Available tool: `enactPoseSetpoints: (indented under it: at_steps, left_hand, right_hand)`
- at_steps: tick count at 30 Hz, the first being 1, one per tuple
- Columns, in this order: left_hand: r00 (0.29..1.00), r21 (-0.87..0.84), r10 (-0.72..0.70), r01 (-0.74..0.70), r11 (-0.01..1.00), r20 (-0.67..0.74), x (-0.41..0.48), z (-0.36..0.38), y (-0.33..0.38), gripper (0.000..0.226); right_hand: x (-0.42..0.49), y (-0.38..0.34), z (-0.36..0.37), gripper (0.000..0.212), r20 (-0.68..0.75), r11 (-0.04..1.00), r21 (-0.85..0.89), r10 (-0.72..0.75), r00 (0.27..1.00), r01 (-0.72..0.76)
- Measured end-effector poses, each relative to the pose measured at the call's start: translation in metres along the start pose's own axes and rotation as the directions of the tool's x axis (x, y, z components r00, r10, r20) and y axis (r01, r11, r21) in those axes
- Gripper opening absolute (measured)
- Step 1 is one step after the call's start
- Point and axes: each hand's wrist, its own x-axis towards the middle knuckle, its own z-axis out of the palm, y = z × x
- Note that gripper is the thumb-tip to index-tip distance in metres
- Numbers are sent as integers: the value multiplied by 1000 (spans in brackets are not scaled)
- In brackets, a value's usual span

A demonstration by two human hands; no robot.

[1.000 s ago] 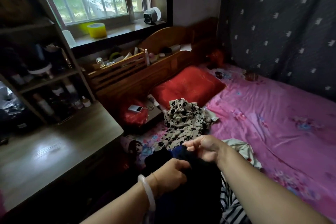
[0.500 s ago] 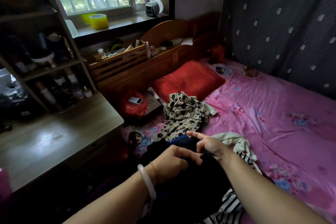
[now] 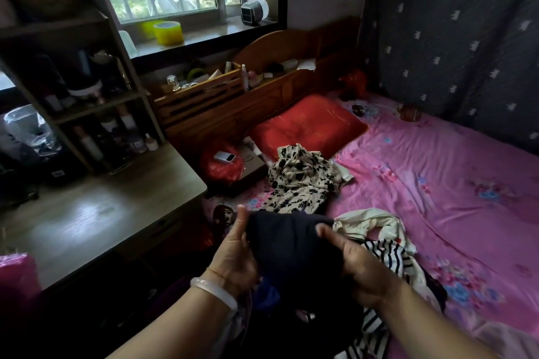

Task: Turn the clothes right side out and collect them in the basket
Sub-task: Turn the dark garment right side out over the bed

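A dark navy garment (image 3: 294, 248) is stretched between both my hands above the near edge of the bed. My left hand (image 3: 236, 253), with a pale bangle on its wrist, grips the garment's left side, thumb up. My right hand (image 3: 354, 259) grips its right side, fingers tucked into the cloth. Under my right hand lies a black-and-white striped garment (image 3: 388, 253) with a cream piece (image 3: 370, 221) on top. A cream garment with black flowers (image 3: 300, 181) lies crumpled farther back. No basket is in view.
The pink floral bedsheet (image 3: 437, 183) spreads to the right, with a red pillow (image 3: 309, 125) at the wooden headboard (image 3: 280, 73). A wooden desk (image 3: 96, 213) with shelves stands left. A power bank (image 3: 224, 157) rests on a red bag beside the pillow.
My hands have moved apart, pulling the dark garment wide between them. Before, they were close together, working at its bunched top. The camera has tilted down slightly.
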Motion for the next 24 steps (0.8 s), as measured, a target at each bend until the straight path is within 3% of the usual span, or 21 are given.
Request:
enactPoseSetpoints:
  at_steps: [3,4,6,7,8,9,11,13,15,17,19,21,24]
  left_hand:
    - [998,116,-49,53,992,-38,-5,5,-1,35]
    - [997,171,-58,67,983,-56,-6,4,-1,28]
    - [991,249,-40,72,966,-131,-8,1,1,16]
    - [985,275,-10,57,960,-170,-9,1,2,11]
    - [977,296,42,22,955,-208,-10,0,2,11]
    - [968,315,103,-26,949,-228,-10,1,1,16]
    - [956,351,193,-106,930,-223,-11,4,-2,24]
    - [963,394,205,-122,911,-175,-13,6,-3,27]
    - [971,461,211,-135,877,-116,-16,10,-1,27]
    - [967,537,246,-176,825,-60,-20,16,3,29]
    - [966,624,251,-238,744,68,-27,23,8,32]
    - [963,651,189,-268,710,191,-36,28,12,30]
    - [913,464,38,-241,852,405,-43,25,25,35]
  right_hand:
    - [-12,12,0,55,130,934,-342,155,979,-103]
    - [-13,10,-1,54,114,847,-520,199,973,-112]
    - [-11,1,-4,41,41,572,-815,208,977,-88]
    - [-8,-6,-6,34,-31,452,-887,149,988,-96]
    - [-5,-14,-9,28,-115,413,-903,30,993,-117]
    - [-2,-21,-11,25,-194,448,-885,-105,975,-128]
    - [6,-34,-8,61,-280,526,-843,-248,927,-114]
    - [17,-43,-3,102,-213,478,-874,-216,953,-87]
    - [27,-47,4,118,-119,426,-903,-128,985,-54]
    - [34,-49,10,112,-40,495,-868,-7,999,-32]
    - [39,-49,16,86,31,649,-760,100,995,-41]
    - [43,-44,21,66,17,746,-664,88,996,-55]
    - [50,-38,27,58,-67,833,-553,-69,995,21]
